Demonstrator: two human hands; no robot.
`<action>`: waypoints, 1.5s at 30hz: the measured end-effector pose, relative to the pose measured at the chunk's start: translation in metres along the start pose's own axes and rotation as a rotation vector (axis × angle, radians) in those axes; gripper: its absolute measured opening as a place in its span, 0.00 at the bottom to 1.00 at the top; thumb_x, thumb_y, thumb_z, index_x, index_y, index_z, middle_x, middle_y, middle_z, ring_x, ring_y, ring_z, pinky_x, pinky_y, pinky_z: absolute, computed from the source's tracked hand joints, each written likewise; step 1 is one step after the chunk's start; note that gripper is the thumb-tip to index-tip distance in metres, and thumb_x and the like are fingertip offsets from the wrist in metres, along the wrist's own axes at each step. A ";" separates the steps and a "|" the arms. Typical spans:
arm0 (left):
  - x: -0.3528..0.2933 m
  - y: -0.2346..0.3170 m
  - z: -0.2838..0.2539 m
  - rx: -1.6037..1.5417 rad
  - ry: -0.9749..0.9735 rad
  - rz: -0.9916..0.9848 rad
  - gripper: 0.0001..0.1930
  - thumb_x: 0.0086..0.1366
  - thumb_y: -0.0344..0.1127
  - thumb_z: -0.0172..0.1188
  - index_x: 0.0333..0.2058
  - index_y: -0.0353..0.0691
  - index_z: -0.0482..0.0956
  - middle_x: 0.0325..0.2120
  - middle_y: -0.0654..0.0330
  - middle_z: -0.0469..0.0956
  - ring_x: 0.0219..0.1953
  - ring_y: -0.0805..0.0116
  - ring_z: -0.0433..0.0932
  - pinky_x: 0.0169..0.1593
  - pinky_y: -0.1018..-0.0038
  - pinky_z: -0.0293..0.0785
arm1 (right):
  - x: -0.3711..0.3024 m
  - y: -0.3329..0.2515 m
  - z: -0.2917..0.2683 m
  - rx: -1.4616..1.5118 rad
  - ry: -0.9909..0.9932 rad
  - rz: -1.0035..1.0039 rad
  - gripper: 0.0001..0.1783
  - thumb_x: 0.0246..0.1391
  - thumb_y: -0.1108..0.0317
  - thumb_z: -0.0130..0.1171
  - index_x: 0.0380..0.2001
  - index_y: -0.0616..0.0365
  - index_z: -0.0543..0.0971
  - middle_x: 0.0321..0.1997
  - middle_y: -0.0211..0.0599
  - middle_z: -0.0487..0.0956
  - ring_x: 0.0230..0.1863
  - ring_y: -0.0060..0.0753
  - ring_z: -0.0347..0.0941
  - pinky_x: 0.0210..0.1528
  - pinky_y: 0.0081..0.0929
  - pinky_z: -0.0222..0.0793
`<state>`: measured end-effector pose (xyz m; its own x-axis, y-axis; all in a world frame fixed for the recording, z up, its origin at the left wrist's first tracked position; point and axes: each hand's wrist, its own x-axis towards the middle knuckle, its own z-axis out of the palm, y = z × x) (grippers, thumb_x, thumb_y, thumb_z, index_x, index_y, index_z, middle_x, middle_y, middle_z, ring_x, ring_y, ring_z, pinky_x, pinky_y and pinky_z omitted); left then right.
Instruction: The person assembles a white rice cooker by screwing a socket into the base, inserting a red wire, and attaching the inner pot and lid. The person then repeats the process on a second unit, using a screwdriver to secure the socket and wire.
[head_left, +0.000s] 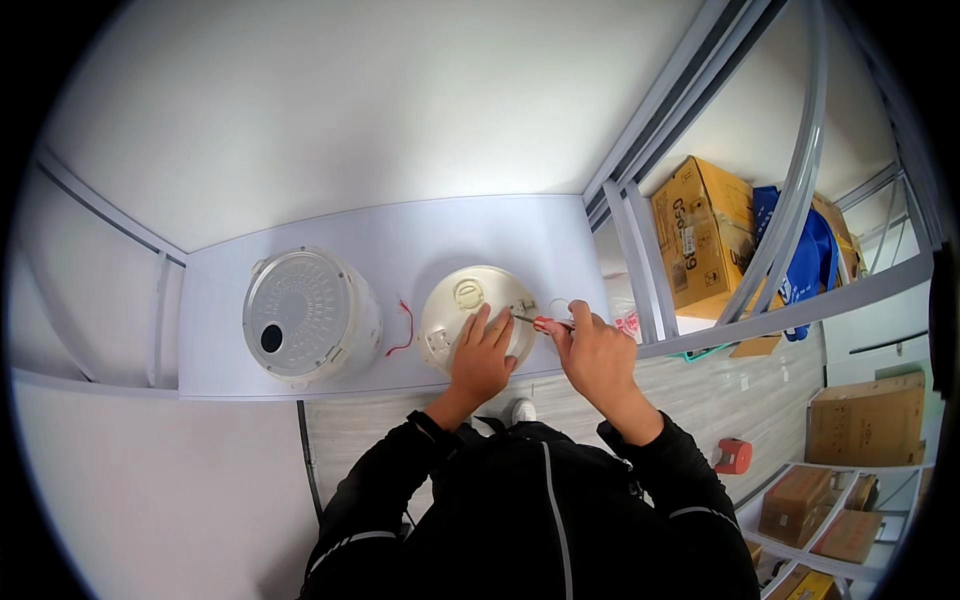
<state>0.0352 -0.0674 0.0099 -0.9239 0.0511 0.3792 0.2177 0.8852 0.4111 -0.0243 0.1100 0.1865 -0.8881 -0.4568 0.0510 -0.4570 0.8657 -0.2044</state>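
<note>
A round cream-coloured plastic cover (437, 304) lies on the white table, with a raised round part and small fittings on its face. My left hand (484, 355) rests flat on it, fingers stretched out. In my right hand (600, 358) is a screwdriver (543, 324) with a red handle. Its shaft points left, and the tip is at a fitting near the cover's right edge, close to my left fingertips. To the left of the cover lies a thin red wire (408, 328). Whether the tip sits in a screw is too small to tell.
A large white round appliance (300, 315) with a grey top and dark round spot stands at the table's left. Metal frame bars (642, 262) rise at the right end. Beyond them are a cardboard box (702, 235) and a blue bag (808, 255). A red stool (735, 456) stands on the floor.
</note>
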 end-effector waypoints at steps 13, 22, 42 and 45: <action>0.000 0.000 0.000 -0.005 -0.001 0.005 0.39 0.56 0.41 0.72 0.66 0.33 0.76 0.73 0.55 0.69 0.77 0.43 0.59 0.78 0.47 0.56 | 0.002 0.002 0.000 0.030 -0.065 0.037 0.26 0.59 0.65 0.69 0.57 0.61 0.72 0.40 0.50 0.78 0.36 0.57 0.82 0.33 0.46 0.77; 0.000 0.001 0.001 0.005 0.009 0.004 0.38 0.56 0.42 0.72 0.65 0.34 0.77 0.73 0.55 0.69 0.77 0.43 0.59 0.77 0.47 0.57 | 0.000 0.008 0.011 0.098 0.125 -0.105 0.29 0.60 0.59 0.72 0.58 0.61 0.72 0.39 0.51 0.82 0.31 0.54 0.83 0.30 0.45 0.77; -0.002 0.005 0.003 -0.011 -0.007 -0.021 0.39 0.57 0.42 0.72 0.67 0.34 0.75 0.74 0.57 0.68 0.77 0.43 0.59 0.77 0.46 0.56 | -0.008 0.010 -0.011 0.404 0.217 -0.200 0.18 0.58 0.75 0.67 0.52 0.62 0.78 0.45 0.53 0.80 0.43 0.63 0.80 0.43 0.49 0.77; -0.007 -0.003 -0.002 -0.020 -0.072 -0.015 0.39 0.56 0.42 0.73 0.67 0.37 0.76 0.74 0.61 0.68 0.78 0.49 0.58 0.79 0.45 0.53 | 0.005 0.027 0.005 0.452 0.340 -0.148 0.18 0.57 0.75 0.67 0.51 0.62 0.78 0.46 0.53 0.80 0.45 0.63 0.79 0.47 0.50 0.76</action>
<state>0.0410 -0.0716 0.0074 -0.9472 0.0715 0.3127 0.2092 0.8767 0.4331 -0.0410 0.1302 0.1767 -0.8162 -0.4102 0.4069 -0.5777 0.5903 -0.5637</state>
